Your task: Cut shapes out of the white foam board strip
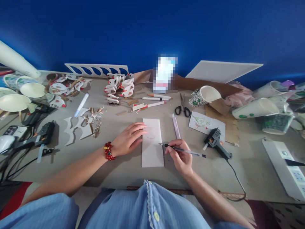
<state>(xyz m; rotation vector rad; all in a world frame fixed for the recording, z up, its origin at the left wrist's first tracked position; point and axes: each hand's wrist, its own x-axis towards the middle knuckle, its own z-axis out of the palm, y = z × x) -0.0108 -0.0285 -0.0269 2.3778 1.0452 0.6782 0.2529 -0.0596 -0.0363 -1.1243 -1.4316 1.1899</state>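
White board (152,156): Lies flat on the grey table (128,170) before the seated person, long sides running away from the body, faint curved lines on its upper half.
Left hand (130,137): Opens wide, fingers extended and gripping nothing, fingertips resting over the board's upper left edge.
Right hand (182,159): Closes narrowly around a slim pen (196,154), its tip at or just above the board's right side; contact cannot be told.
Handling: The board looks light, stiff and smooth, likely to slide under a light push; its thin edges and corners could dent or snap if bent.
Hold: Flat fingertips near the left edge suit it best, clear of the lines; for lifting, both long edges, without squeezing.
Black scissors (183,108): Lie beyond the pen, handles toward the person.
Glue gun (215,140): Rests to the right, touching a drawn-on card (195,122).
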